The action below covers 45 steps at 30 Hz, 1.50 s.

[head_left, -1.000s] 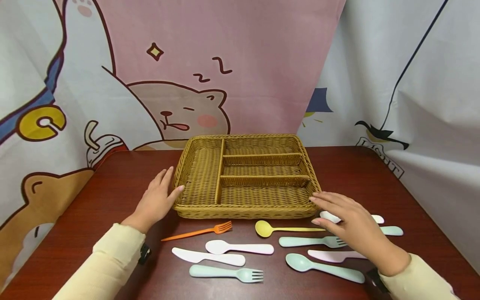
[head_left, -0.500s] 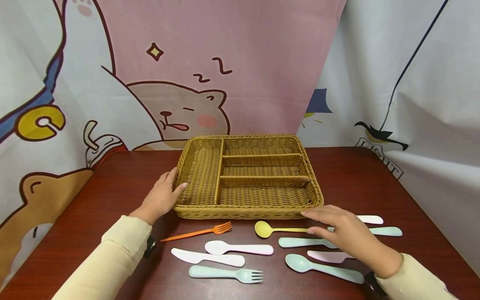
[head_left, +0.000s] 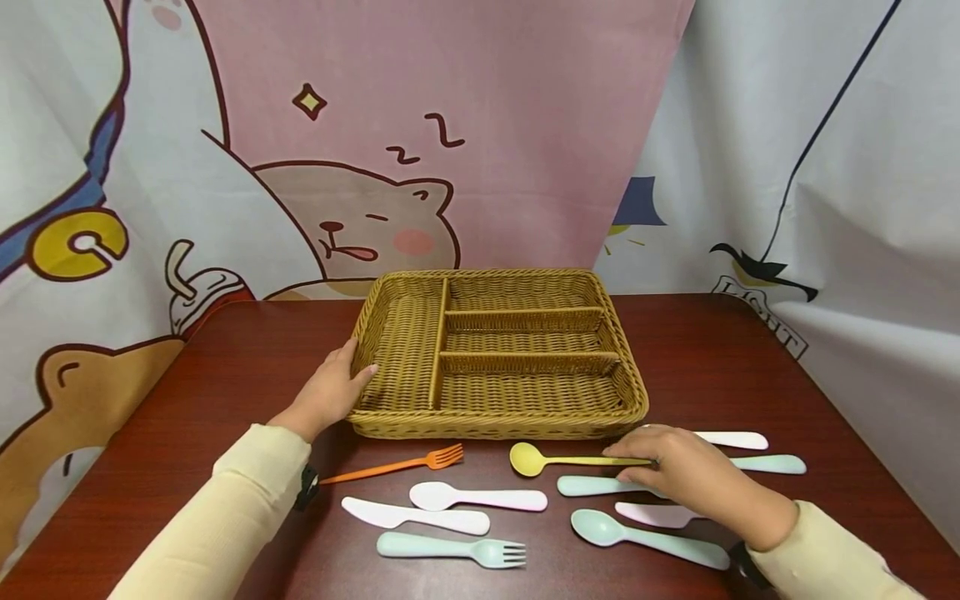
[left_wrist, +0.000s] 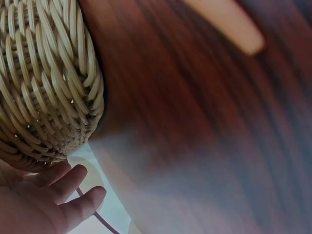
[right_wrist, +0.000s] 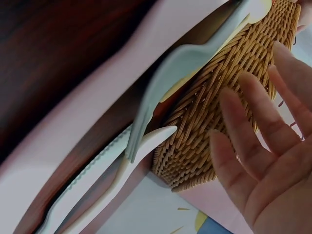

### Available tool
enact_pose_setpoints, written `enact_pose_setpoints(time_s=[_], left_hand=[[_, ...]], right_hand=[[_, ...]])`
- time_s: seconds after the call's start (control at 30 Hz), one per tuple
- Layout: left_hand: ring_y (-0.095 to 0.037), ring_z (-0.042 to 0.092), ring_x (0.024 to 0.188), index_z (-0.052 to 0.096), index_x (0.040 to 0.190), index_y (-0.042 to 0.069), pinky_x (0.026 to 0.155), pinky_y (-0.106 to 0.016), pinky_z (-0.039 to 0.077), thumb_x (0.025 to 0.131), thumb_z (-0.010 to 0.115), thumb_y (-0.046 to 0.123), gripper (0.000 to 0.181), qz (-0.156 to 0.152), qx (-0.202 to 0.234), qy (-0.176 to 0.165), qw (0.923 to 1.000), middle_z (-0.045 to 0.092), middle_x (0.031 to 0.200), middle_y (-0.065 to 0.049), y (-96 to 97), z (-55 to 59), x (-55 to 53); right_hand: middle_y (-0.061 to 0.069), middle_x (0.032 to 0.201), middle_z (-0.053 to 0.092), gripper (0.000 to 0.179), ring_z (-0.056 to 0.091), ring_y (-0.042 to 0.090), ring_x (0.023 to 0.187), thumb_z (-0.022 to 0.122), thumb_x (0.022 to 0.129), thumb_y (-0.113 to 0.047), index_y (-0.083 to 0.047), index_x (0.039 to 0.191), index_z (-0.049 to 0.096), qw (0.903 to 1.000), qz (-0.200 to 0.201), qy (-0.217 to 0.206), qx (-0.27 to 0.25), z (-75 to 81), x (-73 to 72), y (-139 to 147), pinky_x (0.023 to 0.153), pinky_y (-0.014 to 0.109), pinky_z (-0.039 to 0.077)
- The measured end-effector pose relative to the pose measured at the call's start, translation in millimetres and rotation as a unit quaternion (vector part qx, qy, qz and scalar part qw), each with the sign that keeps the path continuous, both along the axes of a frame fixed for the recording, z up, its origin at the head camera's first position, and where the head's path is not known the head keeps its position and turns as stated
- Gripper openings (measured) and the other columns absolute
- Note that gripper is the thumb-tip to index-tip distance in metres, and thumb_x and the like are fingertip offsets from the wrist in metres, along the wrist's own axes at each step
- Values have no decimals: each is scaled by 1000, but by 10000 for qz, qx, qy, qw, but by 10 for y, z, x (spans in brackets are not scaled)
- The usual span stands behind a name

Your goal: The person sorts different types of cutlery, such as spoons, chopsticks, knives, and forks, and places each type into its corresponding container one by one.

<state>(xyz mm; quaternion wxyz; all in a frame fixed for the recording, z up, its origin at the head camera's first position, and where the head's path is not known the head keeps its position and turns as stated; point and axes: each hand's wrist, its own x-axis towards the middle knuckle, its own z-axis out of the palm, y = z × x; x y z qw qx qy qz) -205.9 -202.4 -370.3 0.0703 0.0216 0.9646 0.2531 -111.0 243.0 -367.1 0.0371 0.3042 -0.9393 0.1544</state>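
My left hand (head_left: 326, 396) rests at the left side of a woven basket (head_left: 487, 427), thumb over the rim and fingers along the outside wall. The left wrist view shows those fingers loosely extended beside the wicker. Over at the right, my right hand (head_left: 693, 471) hovers with fingertips right at the handle of a yellow spoon (head_left: 528, 459). Its fingers look spread and relaxed in the right wrist view. Under and around this hand lie a mint fork (right_wrist: 195, 58), a pale pink knife (head_left: 652, 514), a mint knife with a serrated edge (right_wrist: 92, 178) and a white utensil (head_left: 735, 439), partly hidden.
An orange fork (head_left: 442, 457), a white-pink spoon (head_left: 480, 497), a white knife (head_left: 420, 517), another mint fork (head_left: 450, 547) and a mint spoon (head_left: 648, 540) lie in front of the basket. A printed cloth (head_left: 525, 125) hangs behind the dark red table (head_left: 247, 358).
My left hand has shifted right onto the basket's side. The right hand has left the basket's front right corner and come down and nearer, over the yellow spoon's handle.
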Motion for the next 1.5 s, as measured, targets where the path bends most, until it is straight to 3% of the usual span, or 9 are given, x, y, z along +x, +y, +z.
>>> enact_pose_setpoints(time_s=[0.17, 0.37, 0.7, 0.9, 1.2, 1.5], left_hand=[[-47, 21, 139, 6, 152, -7, 111, -58, 22, 104, 43, 29, 71, -34, -7, 41, 10000, 18, 152, -34, 12, 5, -4], [-47, 25, 138, 5, 152, -7, 110, -57, 25, 104, 43, 18, 66, -63, -111, 61, 9999, 18, 151, -35, 39, 11, -17], [-45, 32, 135, 4, 154, -3, 107, -55, 31, 104, 38, 14, 63, -5, -244, -12, 9997, 22, 149, -34, 71, -9, -39], [-45, 37, 132, 4, 153, -4, 104, -55, 35, 104, 37, 12, 62, -66, -305, 8, 9995, 24, 147, -35, 77, -9, -30], [-45, 43, 126, 6, 153, -4, 101, -55, 38, 103, 37, 11, 61, -50, -295, 163, 9994, 29, 143, -35, 57, -27, -30], [-45, 40, 129, 7, 154, -2, 103, -55, 36, 103, 37, 10, 61, 48, -110, 171, 9998, 29, 143, -34, 39, -67, -22]], right_hand=[[-8, 95, 70, 24, 65, 13, 90, 81, 76, -17, -20, 99, 77, 9989, 347, -196, 240, -40, -30, 18, 74, 35, 53], [-11, 90, 69, 24, 64, 11, 85, 82, 73, -13, -21, 95, 78, 9971, 484, -328, 484, -60, -34, 18, 69, 33, 52], [-13, 81, 64, 23, 60, 4, 75, 81, 71, -5, -18, 90, 77, 9952, 754, -428, 446, -95, -56, 23, 60, 27, 49], [-12, 81, 63, 25, 59, 4, 75, 81, 70, -2, -16, 90, 77, 9945, 970, -193, 353, -92, -65, 45, 60, 26, 49], [-8, 85, 66, 25, 60, 4, 78, 81, 71, -1, -11, 93, 77, 9929, 1171, -218, 35, 48, -40, 54, 62, 25, 50], [-7, 94, 68, 26, 62, 6, 84, 80, 75, -5, -13, 100, 76, 9944, 985, -333, -181, 291, -71, -32, 64, 26, 52]])
